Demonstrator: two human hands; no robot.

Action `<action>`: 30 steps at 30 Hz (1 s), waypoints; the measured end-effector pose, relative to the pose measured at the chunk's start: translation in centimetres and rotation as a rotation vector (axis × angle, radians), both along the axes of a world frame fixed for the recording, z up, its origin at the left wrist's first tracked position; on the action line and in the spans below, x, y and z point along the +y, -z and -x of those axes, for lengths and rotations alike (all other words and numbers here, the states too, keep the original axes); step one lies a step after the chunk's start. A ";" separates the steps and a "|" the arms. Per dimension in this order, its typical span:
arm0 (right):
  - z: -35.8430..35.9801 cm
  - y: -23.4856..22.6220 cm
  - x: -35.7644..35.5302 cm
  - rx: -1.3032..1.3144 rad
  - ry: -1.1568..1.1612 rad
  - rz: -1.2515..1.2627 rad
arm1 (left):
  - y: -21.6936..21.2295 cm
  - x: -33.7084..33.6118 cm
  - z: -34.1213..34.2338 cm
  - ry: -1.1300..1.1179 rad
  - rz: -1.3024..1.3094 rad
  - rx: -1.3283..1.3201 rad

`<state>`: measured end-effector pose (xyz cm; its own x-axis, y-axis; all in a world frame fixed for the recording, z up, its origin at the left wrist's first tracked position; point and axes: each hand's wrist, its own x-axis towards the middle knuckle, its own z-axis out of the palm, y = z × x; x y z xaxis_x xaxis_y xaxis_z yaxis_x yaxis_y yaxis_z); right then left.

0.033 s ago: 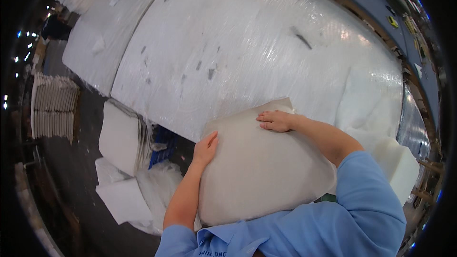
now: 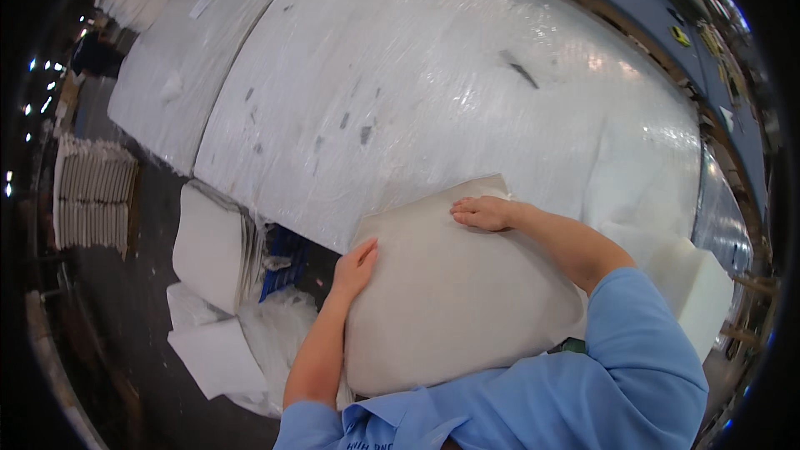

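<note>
"Beige pad (image 2: 467, 300), how is the grip on it?"

"Right hand (image 2: 483, 213) lies flat near its top edge, fingers together, pinching nothing. Left hand (image 2: 356, 268) meets the left edge; whether it pinches, I cannot tell."

"And where is the pad itself?"

"Between the blue shirt (image 2: 650, 329) and the big plastic-wrapped block (image 2: 450, 75)."

"What could go wrong?"

"Perhaps a sideways slip toward the crumpled plastic (image 2: 287, 335), caused by the left hand easing off while the right only presses."
</note>
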<state>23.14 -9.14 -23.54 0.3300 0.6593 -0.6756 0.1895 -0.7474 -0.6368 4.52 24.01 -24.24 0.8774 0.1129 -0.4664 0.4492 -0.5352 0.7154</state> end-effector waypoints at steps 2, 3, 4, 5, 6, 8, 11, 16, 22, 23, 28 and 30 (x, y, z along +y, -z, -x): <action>1.6 -4.2 -2.7 0.185 0.300 0.058 | -2.2 1.8 3.3 0.086 0.081 0.029; 2.5 -6.3 -4.6 0.214 0.387 -0.010 | -3.2 2.6 5.4 0.111 0.134 -0.030; 3.8 -8.5 -7.3 0.232 0.468 -0.085 | -4.6 3.3 7.7 0.064 0.213 -0.013; 5.7 -10.5 -10.0 0.253 0.558 -0.161 | -6.0 3.9 10.2 0.028 0.293 0.013; 8.0 -12.4 -12.6 0.220 0.628 -0.273 | -7.2 3.8 12.8 -0.048 0.417 -0.011; 13.2 -14.8 -14.7 0.151 0.787 -0.502 | -8.4 2.2 16.1 -0.273 0.692 -0.066; 18.6 -15.7 -14.2 0.044 1.067 -0.789 | -11.9 -3.6 15.5 -0.674 1.044 -0.061; 16.5 -14.5 -10.6 0.027 1.331 -1.092 | -12.2 -0.7 11.9 -0.731 1.222 -0.182; 8.6 -14.8 -5.4 -0.391 1.343 -1.069 | -18.6 -0.5 6.5 -0.445 0.509 -0.713; 7.5 -14.6 -5.1 -0.468 1.349 -1.044 | -19.4 -0.7 5.8 -0.275 0.255 -0.761; 4.3 -14.2 -4.8 -0.512 1.407 -0.996 | -21.6 -3.8 2.9 0.179 -0.706 -0.857; 4.1 -13.8 -4.7 -0.412 1.399 -1.018 | -21.5 -3.6 2.5 0.163 -0.686 -0.858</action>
<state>19.00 -13.82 -9.74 0.9843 -0.1705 0.0450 0.0704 0.1460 -0.9868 2.02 20.43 -2.73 0.9068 -0.0322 0.4203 -0.1652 -0.9444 0.2842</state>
